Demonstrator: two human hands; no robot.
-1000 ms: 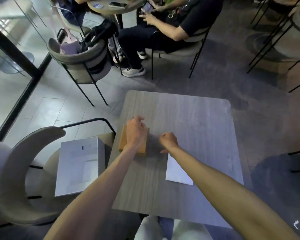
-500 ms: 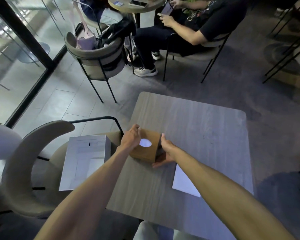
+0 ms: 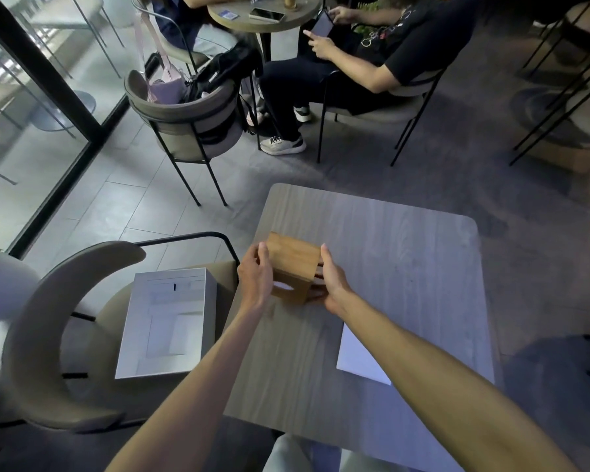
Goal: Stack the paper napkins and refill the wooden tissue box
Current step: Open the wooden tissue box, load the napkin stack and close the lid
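Forearms reach in from the near edge over the grey table (image 3: 406,267). Under the right forearm, near the table's right front, lies a white napkin (image 3: 358,356), flat and partly hidden. Farther in, both hands grip the wooden box (image 3: 292,264) from either side: left hand (image 3: 254,279) on its left face, right hand (image 3: 332,282) on its right, fingers curled under. The box is tilted, its face with the oval slot turned toward the person, white showing in the slot. Left of the table, a white carton (image 3: 167,321) sits on a curved-back chair (image 3: 48,335). Beyond, another chair (image 3: 184,127) holds bags, and seated people gather at a round table (image 3: 263,18).
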